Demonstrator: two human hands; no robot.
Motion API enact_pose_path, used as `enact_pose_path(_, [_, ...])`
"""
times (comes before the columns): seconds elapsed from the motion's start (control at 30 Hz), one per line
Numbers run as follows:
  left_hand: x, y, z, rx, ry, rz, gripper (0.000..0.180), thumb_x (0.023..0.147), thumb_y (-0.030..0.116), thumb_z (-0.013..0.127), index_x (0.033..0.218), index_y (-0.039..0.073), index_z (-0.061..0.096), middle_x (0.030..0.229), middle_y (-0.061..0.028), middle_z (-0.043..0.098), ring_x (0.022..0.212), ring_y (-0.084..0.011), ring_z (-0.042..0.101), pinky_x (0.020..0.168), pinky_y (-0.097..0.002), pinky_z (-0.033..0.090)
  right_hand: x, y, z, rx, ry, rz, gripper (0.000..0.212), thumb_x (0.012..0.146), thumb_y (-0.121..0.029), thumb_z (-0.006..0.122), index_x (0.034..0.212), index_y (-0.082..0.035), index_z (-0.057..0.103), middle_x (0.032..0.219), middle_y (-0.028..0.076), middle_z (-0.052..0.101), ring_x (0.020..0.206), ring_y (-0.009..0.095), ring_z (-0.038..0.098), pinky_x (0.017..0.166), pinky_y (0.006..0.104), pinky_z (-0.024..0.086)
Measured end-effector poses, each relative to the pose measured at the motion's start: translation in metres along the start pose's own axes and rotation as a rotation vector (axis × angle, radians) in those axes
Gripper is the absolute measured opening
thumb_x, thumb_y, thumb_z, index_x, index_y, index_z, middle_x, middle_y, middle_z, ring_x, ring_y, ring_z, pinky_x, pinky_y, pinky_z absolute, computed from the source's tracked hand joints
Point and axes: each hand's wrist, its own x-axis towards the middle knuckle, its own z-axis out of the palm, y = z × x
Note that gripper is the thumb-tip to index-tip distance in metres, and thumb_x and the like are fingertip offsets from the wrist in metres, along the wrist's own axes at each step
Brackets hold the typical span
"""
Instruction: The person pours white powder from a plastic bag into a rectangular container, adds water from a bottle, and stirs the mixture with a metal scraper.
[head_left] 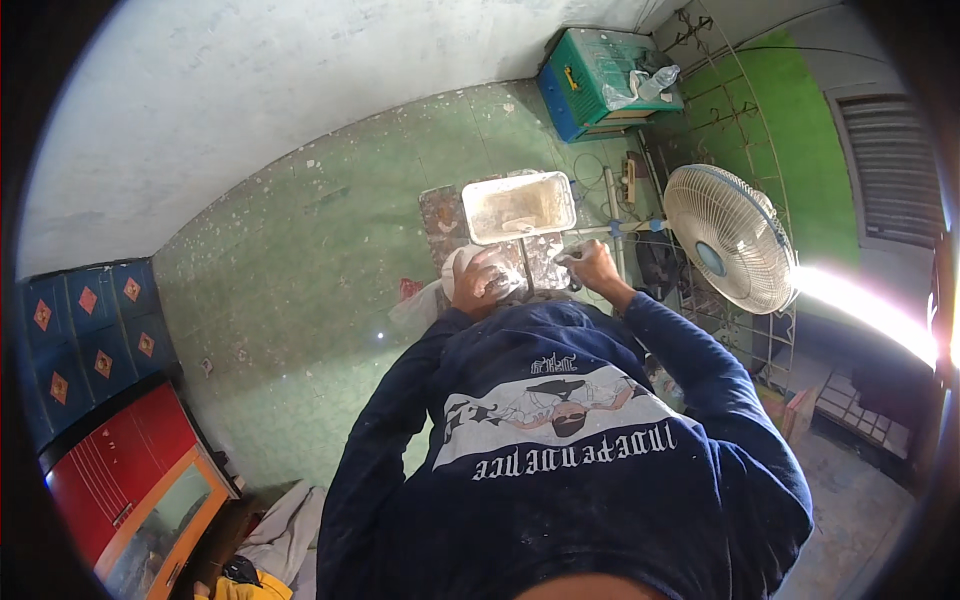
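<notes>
My left hand (478, 284) is closed around something whitish beside the low work surface; crinkled clear plastic (513, 277) shows at its fingertips. A rounded white thing (452, 262) sits partly behind that hand, its kind unclear. Over on the right, my right hand (597, 266) has its fingers pinched together at the surface's edge, and what they hold is too small to make out. Just beyond both hands stands a rectangular white tub (471, 214), with pale residue and a small whitish lump inside. Beneath it lies a brown, white-spattered surface (441, 215).
A standing fan (728, 240) is close to my right arm, its pale pole (614, 205) near the tub. Beyond are a power strip (629, 180), cables and a green and blue cabinet (610, 80). Clear plastic (415, 312) lies left of me on the green spattered floor (330, 210).
</notes>
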Motion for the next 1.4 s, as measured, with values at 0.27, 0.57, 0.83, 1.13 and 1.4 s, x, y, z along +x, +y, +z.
enact_pose_path(0.27, [0.007,0.004,-0.001,-0.08,-0.006,-0.121,0.019,0.073,0.019,0.062,0.089,0.011,0.068,0.123,-0.0103,0.055,0.119,-0.0259,0.045,0.108,-0.053,0.01,-0.008,-0.015,0.039,-0.147,0.146,-0.327,0.033,0.073,-0.028,0.071,0.098,-0.007,0.068,0.087,0.02,0.066,0.083,0.035,0.064,0.076,0.039,0.051])
enact_pose_path(0.57, [0.004,-0.011,0.011,-0.029,-0.102,-0.139,0.022,0.081,0.019,0.057,0.101,0.016,0.066,0.119,-0.0084,0.058,0.128,-0.0267,0.037,0.106,-0.0569,0.006,-0.042,-0.06,0.03,-0.276,0.247,-0.904,0.036,0.076,-0.027,0.067,0.106,-0.007,0.065,0.109,0.017,0.061,0.094,0.035,0.06,0.08,0.0419,0.05])
enact_pose_path(0.83, [0.005,-0.006,0.005,-0.048,-0.085,-0.152,0.021,0.081,0.02,0.059,0.1,0.017,0.066,0.122,-0.0095,0.056,0.128,-0.0266,0.036,0.105,-0.0576,0.007,-0.033,-0.057,0.051,0.126,0.24,-0.637,0.021,0.077,-0.016,0.06,0.09,-0.003,0.069,0.086,0.016,0.067,0.076,0.029,0.064,0.068,0.0371,0.051])
enact_pose_path(1.13, [0.005,-0.016,0.008,0.016,-0.196,-0.074,0.021,0.081,0.03,0.062,0.096,0.017,0.068,0.123,-0.0132,0.053,0.127,-0.0283,0.037,0.105,-0.0598,0.003,-0.019,-0.033,0.062,0.566,-0.128,-0.187,0.012,0.085,-0.002,0.055,0.092,0.003,0.065,0.065,0.002,0.06,0.054,0.008,0.053,0.049,0.022,0.043])
enact_pose_path(1.4, [0.013,0.001,-0.004,-0.055,-0.205,-0.151,0.018,0.08,0.027,0.061,0.094,0.017,0.068,0.119,-0.009,0.057,0.126,-0.0254,0.039,0.105,-0.0601,0.006,-0.02,-0.037,0.06,0.661,-0.019,-0.117,0.011,0.086,-0.003,0.057,0.091,0.004,0.063,0.066,0.003,0.059,0.054,0.008,0.052,0.05,0.0215,0.042])
